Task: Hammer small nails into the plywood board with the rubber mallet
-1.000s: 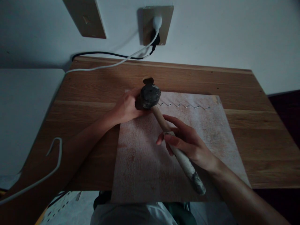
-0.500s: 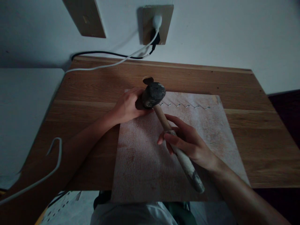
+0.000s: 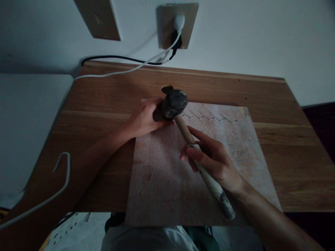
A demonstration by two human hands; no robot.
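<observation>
My right hand (image 3: 213, 158) is wrapped round the wooden handle of a mallet (image 3: 175, 104) with a dark, worn head. The mallet slants up and left above a pale, reddish-stained board (image 3: 162, 181). My left hand (image 3: 146, 116) rests at the board's far left part, its fingers curled round towards the thumb. The mallet head covers the left fingertips, so whatever they pinch is hidden. To the right of the mallet head, a row of several small nails (image 3: 211, 119) stands in the board near its far edge, casting thin shadows.
The board lies on a wooden table (image 3: 288, 157) against a wall. A wall socket (image 3: 192, 21) holds plugs, and a white cable (image 3: 115, 74) and a black cable (image 3: 110, 56) run left along the table's back edge. Another white cable (image 3: 66, 177) crosses by my left forearm.
The whole view has shifted slightly. The mallet's handle end has swung a little to the right and towards me with my right hand. My left hand keeps its place on the board.
</observation>
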